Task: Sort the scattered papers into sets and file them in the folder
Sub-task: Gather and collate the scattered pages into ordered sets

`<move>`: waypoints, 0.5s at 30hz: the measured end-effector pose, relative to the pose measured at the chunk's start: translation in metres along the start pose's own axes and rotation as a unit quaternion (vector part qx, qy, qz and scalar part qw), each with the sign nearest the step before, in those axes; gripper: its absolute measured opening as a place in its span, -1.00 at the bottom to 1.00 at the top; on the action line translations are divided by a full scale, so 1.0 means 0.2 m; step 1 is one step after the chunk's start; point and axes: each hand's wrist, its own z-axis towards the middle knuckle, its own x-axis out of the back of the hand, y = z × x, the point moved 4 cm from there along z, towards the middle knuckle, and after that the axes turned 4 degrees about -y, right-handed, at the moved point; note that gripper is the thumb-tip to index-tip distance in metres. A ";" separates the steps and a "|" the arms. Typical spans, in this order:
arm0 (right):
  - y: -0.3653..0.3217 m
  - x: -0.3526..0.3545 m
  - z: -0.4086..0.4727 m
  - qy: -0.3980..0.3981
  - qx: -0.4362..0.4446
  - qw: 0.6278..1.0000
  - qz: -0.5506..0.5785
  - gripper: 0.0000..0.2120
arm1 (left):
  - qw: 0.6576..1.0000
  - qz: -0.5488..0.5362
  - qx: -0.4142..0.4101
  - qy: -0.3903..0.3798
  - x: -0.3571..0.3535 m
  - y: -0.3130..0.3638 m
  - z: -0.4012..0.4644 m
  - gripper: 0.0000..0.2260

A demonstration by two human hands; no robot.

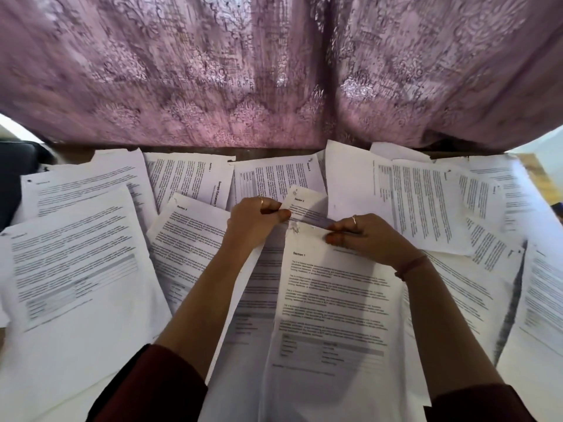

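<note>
The left hand [254,219] pinches the near edge of a white printed sheet headed "Section 2" [306,202], thumb and curled fingers closed on the paper just left of its torn upper corner. The right hand [364,239] grips the top edge of a white printed sheet headed "Section 1" [332,300], thumb on the face of the page and fingers curled over the rim. The two hands sit near each other at the middle of the spread, the "Section 2" page beyond them and the "Section 1" page running down toward the viewer between the forearms. The top left corner of the "Section 1" page is ragged beside the left thumb.

All around lie scattered white printed papers [79,263], overlapping at many angles across the desk [76,149], of which only a thin brown strip shows along the far side. A mauve patterned lace curtain [274,71] hangs behind and fills the upper half of the view.

Body text on most pages is too blurred to read; only a few headings come through. Whether either hand holds one sheet or several cannot be told. Dark maroon sleeves [161,388] are cut off at the bottom edge, and a dark object [18,175] at far left is cropped and unclear. No folder can be made out among the sheets.
</note>
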 end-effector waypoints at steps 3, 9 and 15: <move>-0.04 0.02 -0.03 0.015 0.004 0.999 0.030 -0.86 | 0.998 -0.048 -0.027 0.035 0.07 0.03 -0.05 -0.70; -0.17 0.05 -0.13 0.027 0.031 0.996 0.077 -0.80 | 0.971 -0.164 -0.103 0.143 0.24 0.10 -0.18 -0.84; -0.34 0.11 -0.25 0.064 0.074 0.993 0.072 -0.82 | 0.906 -0.286 -0.189 0.247 0.41 0.19 -0.37 -0.87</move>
